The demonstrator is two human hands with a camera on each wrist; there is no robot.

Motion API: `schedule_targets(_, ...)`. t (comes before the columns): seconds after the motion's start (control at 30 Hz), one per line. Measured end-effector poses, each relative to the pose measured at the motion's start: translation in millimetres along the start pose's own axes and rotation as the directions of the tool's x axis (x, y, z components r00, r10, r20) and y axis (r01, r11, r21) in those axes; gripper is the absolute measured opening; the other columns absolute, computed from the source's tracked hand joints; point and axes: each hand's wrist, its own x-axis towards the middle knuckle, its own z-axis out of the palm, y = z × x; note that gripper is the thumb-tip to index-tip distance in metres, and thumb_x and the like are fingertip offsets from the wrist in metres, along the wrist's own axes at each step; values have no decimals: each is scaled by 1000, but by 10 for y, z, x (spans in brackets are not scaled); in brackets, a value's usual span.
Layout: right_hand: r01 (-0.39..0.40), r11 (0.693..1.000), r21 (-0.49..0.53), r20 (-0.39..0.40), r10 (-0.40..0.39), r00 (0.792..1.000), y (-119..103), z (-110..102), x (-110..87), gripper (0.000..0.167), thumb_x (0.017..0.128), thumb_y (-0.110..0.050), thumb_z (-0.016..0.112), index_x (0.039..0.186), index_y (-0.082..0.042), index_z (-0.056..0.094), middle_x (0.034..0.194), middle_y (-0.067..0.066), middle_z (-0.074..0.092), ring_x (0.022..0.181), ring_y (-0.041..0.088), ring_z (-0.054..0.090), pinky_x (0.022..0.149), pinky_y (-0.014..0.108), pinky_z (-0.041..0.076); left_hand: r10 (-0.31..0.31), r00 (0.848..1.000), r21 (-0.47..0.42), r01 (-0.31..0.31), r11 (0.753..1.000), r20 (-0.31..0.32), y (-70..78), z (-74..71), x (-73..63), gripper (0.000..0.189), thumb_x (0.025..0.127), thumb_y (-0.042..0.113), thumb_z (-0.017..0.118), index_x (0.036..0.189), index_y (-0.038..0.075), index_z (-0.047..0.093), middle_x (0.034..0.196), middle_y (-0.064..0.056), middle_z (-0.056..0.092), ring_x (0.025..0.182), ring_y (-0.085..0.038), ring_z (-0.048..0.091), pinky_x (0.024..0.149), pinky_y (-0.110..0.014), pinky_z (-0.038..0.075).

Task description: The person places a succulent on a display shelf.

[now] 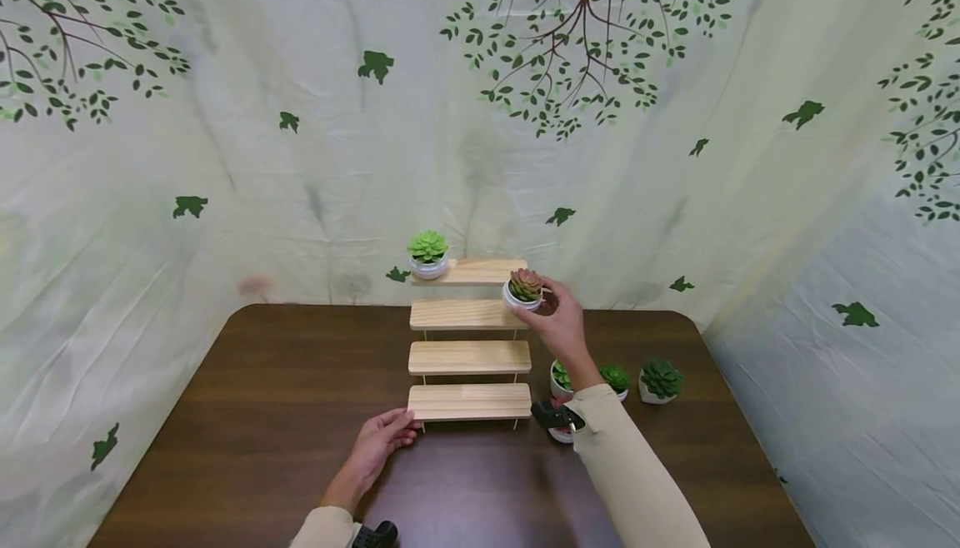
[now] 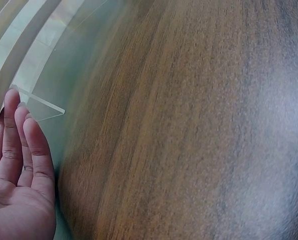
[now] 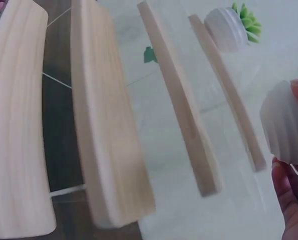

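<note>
A four-step wooden shelf stand (image 1: 469,357) with clear supports stands on the table. My left hand (image 1: 380,445) is at the left end of its lowest step, fingers fairly straight and touching the edge; the left wrist view shows the palm and fingers (image 2: 37,137) there. My right hand (image 1: 561,325) grips a reddish-green succulent (image 1: 524,288) in a white ribbed pot, raised by the right end of the top steps. In the right wrist view its pot (image 3: 287,122) sits between thumb and fingers, apart from the top board. A bright green succulent (image 1: 427,253) stands on the top step's left end.
Right of the stand, several potted succulents are on the brown table (image 1: 300,365), partly hidden by my right forearm. A dark green one (image 1: 661,381) stands farthest right. A pale curtain (image 1: 315,198) with leaf prints hangs behind the table.
</note>
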Motion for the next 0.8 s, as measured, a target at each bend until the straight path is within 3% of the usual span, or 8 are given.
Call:
schedule_targets(0.13,42,998,-36,24,-41,999,-61,91,123,64,76,-14,83,132,-3,55,121,15,58,100,29,59,82,39,49,4,1000,-1,-4,1000,9,-3,2,-11,23,96,14,60,108,-6,61,86,-4,71,75,-12,63,70,-23,53)
schedule_targets(0.3,76,996,-41,42,-75,996,-102,196,265,61,76,-14,82,131,-3,56,118,14,58,101,30,59,87,47,49,4,1000,9,-4,1000,-1,4,7,-14,26,96,14,60,110,-8,59,87,-5,71,75,-12,63,70,-24,53)
schedule_targets(0.47,100,992,-78,62,-95,994,-158,292,390,63,77,-19,82,132,-4,54,119,13,59,103,28,59,89,43,49,-11,1000,-9,11,1000,-6,-4,18,-10,26,96,11,59,113,-9,58,87,-6,71,75,-12,62,70,-23,53)
schedule_targets(0.8,68,990,-124,103,-55,993,-244,482,553,65,78,-24,81,134,-4,53,123,12,59,105,26,56,91,39,47,-5,1000,-17,4,1000,-14,-24,4,1,26,96,10,58,112,-10,57,87,-6,69,75,-12,61,70,-23,53)
